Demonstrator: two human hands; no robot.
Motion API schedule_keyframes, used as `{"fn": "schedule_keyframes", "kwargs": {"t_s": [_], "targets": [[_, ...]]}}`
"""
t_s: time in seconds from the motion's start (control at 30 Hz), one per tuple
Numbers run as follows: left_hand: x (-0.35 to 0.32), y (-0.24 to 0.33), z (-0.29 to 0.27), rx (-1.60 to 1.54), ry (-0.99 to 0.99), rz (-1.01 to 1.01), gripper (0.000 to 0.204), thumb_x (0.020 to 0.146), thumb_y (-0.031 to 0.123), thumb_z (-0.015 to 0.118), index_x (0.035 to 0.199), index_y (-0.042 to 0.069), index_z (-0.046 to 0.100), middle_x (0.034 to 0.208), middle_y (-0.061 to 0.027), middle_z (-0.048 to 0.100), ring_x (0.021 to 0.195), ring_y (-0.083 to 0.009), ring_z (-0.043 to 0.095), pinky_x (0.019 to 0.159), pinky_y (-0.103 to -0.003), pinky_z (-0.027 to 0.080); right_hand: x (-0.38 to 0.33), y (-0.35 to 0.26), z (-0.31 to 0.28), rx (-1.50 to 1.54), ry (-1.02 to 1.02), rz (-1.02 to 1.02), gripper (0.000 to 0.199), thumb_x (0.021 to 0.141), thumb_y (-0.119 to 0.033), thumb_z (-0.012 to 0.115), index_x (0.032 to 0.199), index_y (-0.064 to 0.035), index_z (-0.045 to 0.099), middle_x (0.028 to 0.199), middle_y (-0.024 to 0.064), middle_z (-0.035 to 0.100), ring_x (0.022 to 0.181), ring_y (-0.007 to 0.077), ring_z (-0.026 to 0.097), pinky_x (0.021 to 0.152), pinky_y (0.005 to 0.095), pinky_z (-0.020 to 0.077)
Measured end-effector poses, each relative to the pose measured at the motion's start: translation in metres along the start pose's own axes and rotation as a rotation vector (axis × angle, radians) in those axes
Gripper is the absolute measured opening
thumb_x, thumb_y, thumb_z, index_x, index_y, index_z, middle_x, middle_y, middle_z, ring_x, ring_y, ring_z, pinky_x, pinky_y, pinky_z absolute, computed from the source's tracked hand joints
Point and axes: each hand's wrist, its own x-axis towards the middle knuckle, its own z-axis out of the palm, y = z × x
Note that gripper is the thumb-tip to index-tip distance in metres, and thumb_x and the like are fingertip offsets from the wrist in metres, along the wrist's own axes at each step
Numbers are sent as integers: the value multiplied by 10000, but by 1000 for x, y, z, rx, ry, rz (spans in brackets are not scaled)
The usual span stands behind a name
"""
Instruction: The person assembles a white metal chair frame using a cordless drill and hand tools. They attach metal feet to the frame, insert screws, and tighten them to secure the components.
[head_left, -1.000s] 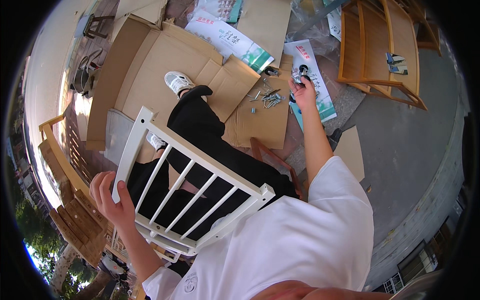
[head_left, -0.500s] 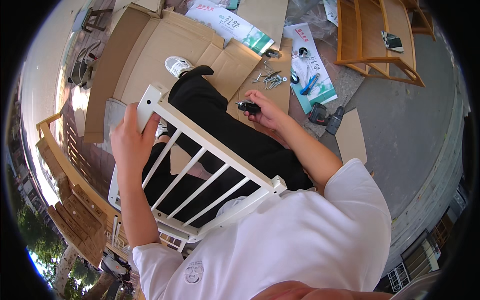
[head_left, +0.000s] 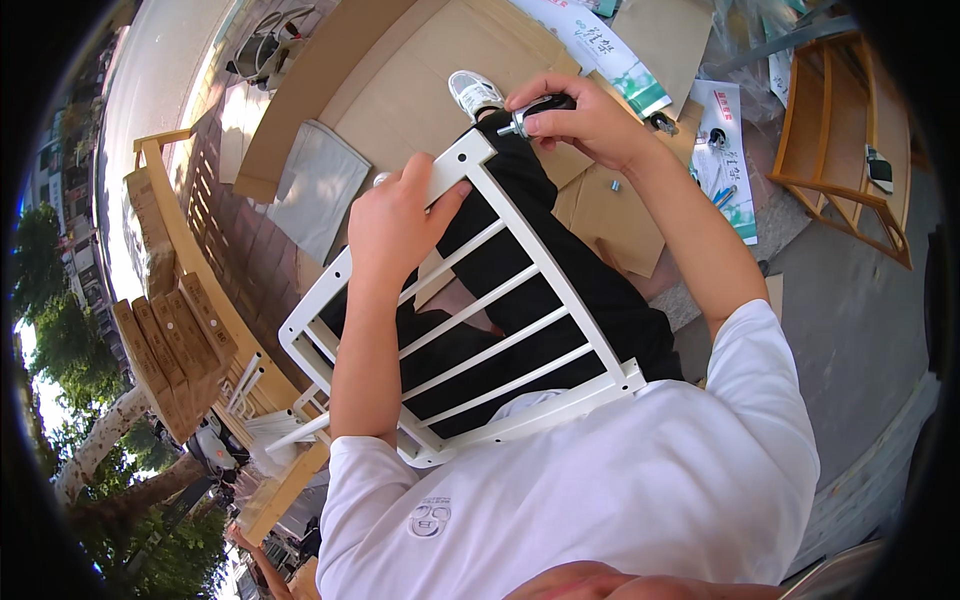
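Caster [head_left: 550, 105] brought closer to the frame [head_left: 549, 270] (stem [head_left: 513, 129] pointing left), right hand [head_left: 597, 125] clamped on the caster, left hand [head_left: 395, 215] clamped on the frame.

You have a white open rectangular frame with thin parallel slats [head_left: 552, 272] lying aslant across your lap, small dark holes in its corners, its far corner pointing away from you, your left hand [head_left: 400, 215] around the rail near that corner. Pinched in your right hand [head_left: 590, 125] is a black caster with a silvery threaded metal stem [head_left: 548, 104], its stem pointing left, just beyond that corner and apart from its hole.
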Motion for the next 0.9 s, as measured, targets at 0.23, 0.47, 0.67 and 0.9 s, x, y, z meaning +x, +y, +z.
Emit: {"fn": "schedule_keyframes", "kwargs": {"t_s": [0.23,0.47,0.67,0.9], "targets": [[4,-2,4,-6,48,60,404,875,407,800,960,79,580,711,-130,670,628,-357,669,555,-439,513,8,0,7,27,-30,-20,176,947,-158,737,1089,-64,693,924,25,661,769,100,637,643,248,520],[14,28,-14,-41,106,138,404,852,378,831,972,79,586,719,-106,671,626,-332,667,544,-421,507,9,-27,-13,-86,-126,-67,207,934,-142,672,1112,-42,705,1061,29,668,902,109,618,711,276,527],[22,40,-16,-27,74,160,367,878,361,813,1054,87,643,744,-127,680,642,-342,671,583,-413,508,-15,-43,-21,-243,-97,-169,191,991,-178,655,1151,-111,735,950,3,636,825,84,583,718,262,512],[27,45,-13,0,83,186,390,875,417,801,963,96,596,709,-88,669,622,-328,665,539,-421,506,-28,-45,-31,-424,-98,-409,350,885,-178,783,1213,-107,683,993,-5,629,855,124,591,784,269,517]]}}
